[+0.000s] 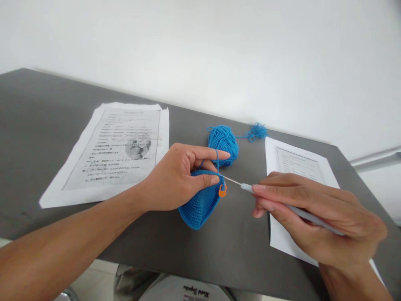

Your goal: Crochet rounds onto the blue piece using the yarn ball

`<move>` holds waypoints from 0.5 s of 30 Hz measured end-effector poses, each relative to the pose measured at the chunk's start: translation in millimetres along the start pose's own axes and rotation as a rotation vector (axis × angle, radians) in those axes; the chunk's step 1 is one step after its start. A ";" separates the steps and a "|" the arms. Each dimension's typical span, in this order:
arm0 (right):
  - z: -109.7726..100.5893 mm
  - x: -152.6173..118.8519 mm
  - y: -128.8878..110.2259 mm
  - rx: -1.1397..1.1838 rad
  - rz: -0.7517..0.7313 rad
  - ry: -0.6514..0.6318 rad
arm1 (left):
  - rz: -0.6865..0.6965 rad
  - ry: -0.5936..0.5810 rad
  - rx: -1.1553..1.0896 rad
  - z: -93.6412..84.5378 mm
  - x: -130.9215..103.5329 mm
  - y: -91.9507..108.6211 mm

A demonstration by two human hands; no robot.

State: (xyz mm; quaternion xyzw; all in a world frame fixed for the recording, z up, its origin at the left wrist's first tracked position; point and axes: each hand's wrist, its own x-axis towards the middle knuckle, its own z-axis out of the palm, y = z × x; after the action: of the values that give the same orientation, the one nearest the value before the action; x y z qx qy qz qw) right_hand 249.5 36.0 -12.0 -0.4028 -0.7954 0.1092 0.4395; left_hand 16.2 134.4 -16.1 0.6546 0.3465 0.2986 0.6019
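Note:
My left hand (175, 179) pinches a blue crocheted piece (200, 207) by its upper edge, between the thumb and the fingers behind it. Its index finger points right, with a strand of blue yarn (217, 161) looped over it. An orange stitch marker (222, 191) hangs from the right corner of the piece. In my right hand (316, 213) is a crochet hook (300, 214) with a grey handle, held like a pen. The thin metal shaft reaches left to the edge of the piece, near the marker; exactly how its tip sits in the yarn is too small to tell.
Behind my left hand lies a ball of blue yarn (224, 142), with a loose tangle of yarn (257, 131) to its right. Printed sheets lie on the dark table (238, 246): a left sheet (78, 167) and a right sheet (275, 230) partly under my right hand. A white wall (200, 54) stands behind.

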 end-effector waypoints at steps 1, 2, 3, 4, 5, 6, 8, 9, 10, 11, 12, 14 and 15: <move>-0.2 0.4 0.5 0.025 0.009 0.004 | 0.005 -0.002 0.000 -0.2 0.0 0.2; -0.8 0.8 0.6 0.033 0.009 0.003 | 0.006 -0.005 -0.001 -0.3 0.0 0.4; -1.7 1.0 0.3 0.024 0.007 0.004 | 0.005 -0.007 -0.004 -0.4 -0.1 0.5; -2.9 1.0 -0.2 0.003 0.006 0.001 | 0.001 -0.011 -0.006 -0.5 -0.1 0.5; -4.2 0.8 -0.9 -0.023 0.004 -0.005 | -0.003 -0.017 -0.011 -0.5 0.0 0.4; -5.5 0.5 -1.7 -0.049 0.002 -0.008 | -0.007 -0.021 -0.015 -0.5 0.0 0.2; -7.7 0.0 -3.0 -0.068 -0.006 -0.009 | -0.008 -0.025 -0.022 -0.4 0.1 -0.4; -8.3 -0.1 -3.4 -0.057 -0.007 -0.006 | -0.007 -0.025 -0.024 -0.5 0.2 -0.8; -8.5 0.0 -3.6 -0.033 -0.004 0.002 | -0.005 -0.023 -0.024 -0.6 0.2 -1.1; -8.1 0.3 -3.5 0.000 0.006 0.010 | -0.002 -0.020 -0.022 -0.7 0.2 -1.4; -7.0 0.7 -3.2 0.044 0.030 0.023 | 0.001 -0.017 -0.020 -0.8 0.1 -1.6; -2.3 1.5 -1.5 0.194 0.134 0.070 | 0.011 -0.011 -0.012 -0.8 -0.4 -1.8; 1.4 1.9 -0.2 0.303 0.219 0.108 | 0.019 -0.003 -0.003 -0.5 -0.8 -1.8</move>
State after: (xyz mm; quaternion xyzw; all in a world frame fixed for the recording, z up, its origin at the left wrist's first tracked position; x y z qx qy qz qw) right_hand 247.7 37.5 -11.5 -0.4215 -0.6965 0.2533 0.5225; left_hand 15.2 134.1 -17.8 0.6573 0.3389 0.3039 0.6006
